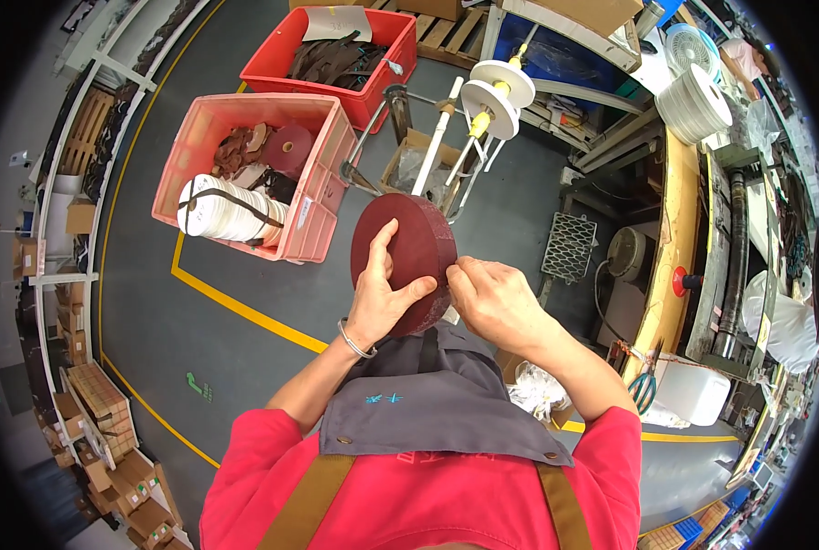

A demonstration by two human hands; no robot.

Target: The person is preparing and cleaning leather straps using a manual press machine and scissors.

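Observation:
In front of my chest I hold a thick, dark maroon roll [418, 240] of wound strip, its flat round face tilted toward the left. My left hand [379, 301] grips it from the lower left, with the fingers and thumb spread over that face. At the roll's right rim, the fingers of my right hand [499, 298] are pinched together against the edge. Whether a loose strip end lies between those fingertips cannot be made out. Beyond the roll stands a metal frame with a white rod [443, 128] and a spindle carrying white discs [503, 84].
A pink crate [322, 215] at the left holds a white spool [230, 209], brown scraps and another maroon roll [287, 149]. Behind it sits a red crate [393, 81] of dark strips. On the right runs a wooden-edged workbench [670, 247] with a white spool [693, 103] and scissors [644, 390].

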